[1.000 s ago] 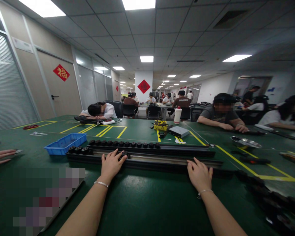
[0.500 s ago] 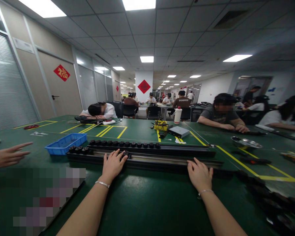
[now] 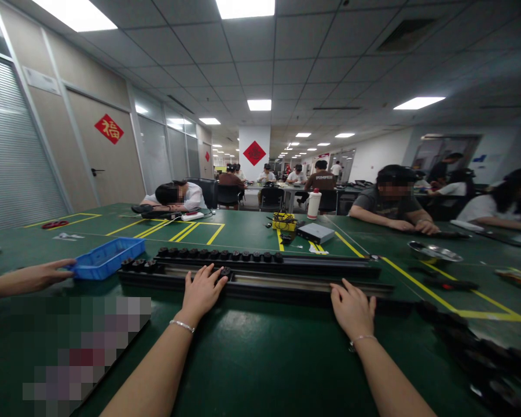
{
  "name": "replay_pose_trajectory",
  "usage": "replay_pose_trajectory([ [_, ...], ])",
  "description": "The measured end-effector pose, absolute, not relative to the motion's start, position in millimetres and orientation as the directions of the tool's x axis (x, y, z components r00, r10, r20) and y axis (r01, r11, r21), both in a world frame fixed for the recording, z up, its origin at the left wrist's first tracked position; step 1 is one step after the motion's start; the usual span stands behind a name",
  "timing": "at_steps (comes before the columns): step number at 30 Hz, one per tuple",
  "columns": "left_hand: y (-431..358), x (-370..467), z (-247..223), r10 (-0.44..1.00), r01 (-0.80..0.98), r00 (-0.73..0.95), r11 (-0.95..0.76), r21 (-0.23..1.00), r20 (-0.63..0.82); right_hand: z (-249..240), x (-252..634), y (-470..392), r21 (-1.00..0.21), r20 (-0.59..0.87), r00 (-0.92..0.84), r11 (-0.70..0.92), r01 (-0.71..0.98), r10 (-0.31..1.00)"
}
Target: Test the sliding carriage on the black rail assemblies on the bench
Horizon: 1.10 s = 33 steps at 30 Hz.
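Observation:
A long black track point(image 3: 282, 294) with a pale inner strip lies across the green table in front of me. My left hand point(image 3: 203, 294) rests on it with fingers spread. Its thumb is at a small black round part point(image 3: 226, 273) seated in the track; whether they touch I cannot tell. Farther right, my right hand point(image 3: 353, 310) lies on the same track, fingers extended and holding nothing. Several similar black parts point(image 3: 139, 265) sit at the track's left end. Behind runs a second black track point(image 3: 330, 264), carrying a row of black round parts point(image 3: 226, 255).
Another person's hand point(image 3: 47, 277) touches a blue tray point(image 3: 108, 259) at the left. More black parts point(image 3: 481, 353) lie at the right edge. A metal bowl point(image 3: 436, 253), grey box point(image 3: 316, 233), yellow object point(image 3: 284, 221) and white bottle point(image 3: 314, 205) stand farther back. Other people sit around.
The other person's hand has reached right to the blue tray, which has shifted a little left. My left hand and the round part beside it have slid very slightly right. My right hand stays put.

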<state>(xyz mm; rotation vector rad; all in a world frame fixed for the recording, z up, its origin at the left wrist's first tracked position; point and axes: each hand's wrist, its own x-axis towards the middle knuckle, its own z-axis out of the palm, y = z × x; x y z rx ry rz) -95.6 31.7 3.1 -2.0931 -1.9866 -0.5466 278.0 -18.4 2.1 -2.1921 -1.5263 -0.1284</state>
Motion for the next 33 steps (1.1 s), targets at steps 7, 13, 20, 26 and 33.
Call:
replay_pose_trajectory([
  [7,33.1,-93.7,1.8,0.908,0.994,0.044,-0.082,0.074,0.417,-1.4,276.1,-18.1,-0.307,0.384,0.388,-0.280,0.910,0.838],
  [13,32.4,-91.3,2.1,0.913,0.993,0.045,-0.085,0.081,0.405,-0.3,275.7,-19.0,-0.312,0.385,0.387,-0.276,0.909,0.838],
  [20,31.3,-87.9,2.4,0.906,0.992,0.069,-0.107,0.069,0.419,-0.5,277.2,-17.7,-0.308,0.366,0.381,-0.276,0.910,0.849],
  [26,31.3,-88.0,2.8,0.908,0.991,0.061,-0.105,0.085,0.414,-1.4,279.1,-15.9,-0.306,0.347,0.380,-0.280,0.910,0.857],
  [33,33.6,-88.3,-3.2,0.888,0.988,0.075,-0.128,0.086,0.453,-0.9,277.6,-17.6,-0.300,0.364,0.376,-0.275,0.913,0.852],
])
